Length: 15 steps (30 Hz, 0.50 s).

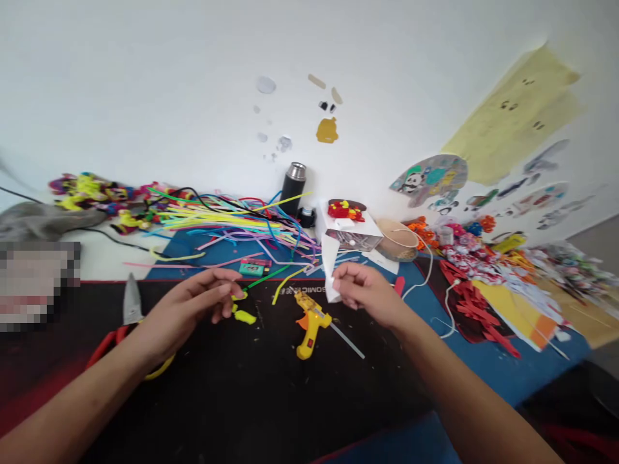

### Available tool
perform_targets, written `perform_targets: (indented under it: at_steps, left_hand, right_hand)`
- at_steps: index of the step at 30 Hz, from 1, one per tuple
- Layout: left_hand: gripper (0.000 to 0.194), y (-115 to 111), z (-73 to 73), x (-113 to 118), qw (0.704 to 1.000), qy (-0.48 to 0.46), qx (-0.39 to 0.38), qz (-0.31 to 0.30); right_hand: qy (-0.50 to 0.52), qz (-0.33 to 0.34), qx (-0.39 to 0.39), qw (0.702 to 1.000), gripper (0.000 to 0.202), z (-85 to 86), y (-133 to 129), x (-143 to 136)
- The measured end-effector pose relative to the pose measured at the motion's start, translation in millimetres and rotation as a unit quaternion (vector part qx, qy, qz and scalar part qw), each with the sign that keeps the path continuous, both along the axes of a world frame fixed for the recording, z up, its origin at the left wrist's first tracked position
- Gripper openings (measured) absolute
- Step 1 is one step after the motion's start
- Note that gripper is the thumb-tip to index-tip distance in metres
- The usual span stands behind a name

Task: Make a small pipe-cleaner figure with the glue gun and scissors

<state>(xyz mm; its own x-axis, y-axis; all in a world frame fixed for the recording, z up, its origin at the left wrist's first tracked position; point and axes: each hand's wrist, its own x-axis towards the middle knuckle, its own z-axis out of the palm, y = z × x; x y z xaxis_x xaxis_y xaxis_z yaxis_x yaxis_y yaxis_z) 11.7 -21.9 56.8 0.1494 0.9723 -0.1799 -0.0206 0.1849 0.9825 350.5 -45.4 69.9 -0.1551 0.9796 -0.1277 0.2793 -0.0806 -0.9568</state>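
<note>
My right hand (365,290) pinches a white strip of paper (330,264), which stands up from the fingertips. My left hand (198,296) hovers over the black mat, its fingers loosely bent and apart, with nothing plainly held. Close to its fingertips are small yellow-green pieces (245,317) and a green stem (265,278). Between the hands, a yellow hot glue gun (312,325) lies on the mat with a clear glue stick (347,340) poking out of its back. Red-and-yellow-handled scissors (131,303) lie partly hidden under my left forearm.
Colourful pipe cleaners (232,222) are heaped behind the mat (271,399). A black thermos (293,187) and a white box (353,232) with red pieces on top stand by the wall. At right are red strips (476,309), wrapped bundles (464,261) and a white cable (428,274).
</note>
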Motion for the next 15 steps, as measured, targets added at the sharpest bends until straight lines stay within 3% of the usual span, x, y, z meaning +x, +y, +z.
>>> perform_targets:
  at_steps: [6, 10, 15]
  left_hand:
    - [0.045, 3.0, -19.5, -8.8, 0.994, -0.079, -0.001, -0.075]
    - [0.046, 4.6, -29.0, -12.0, 0.989, -0.103, 0.008, -0.107]
    - [0.05, 2.3, -31.2, -12.5, 0.98, -0.154, 0.001, -0.122]
  right_hand:
    - [-0.009, 0.141, 0.015, 0.99, 0.031, -25.9, 6.9, -88.0]
    - [-0.02, 0.15, 0.072, 0.986, 0.023, -23.9, 12.3, -130.4]
    - [-0.179, 0.137, 0.204, 0.953, 0.012, -17.7, 17.0, -154.7]
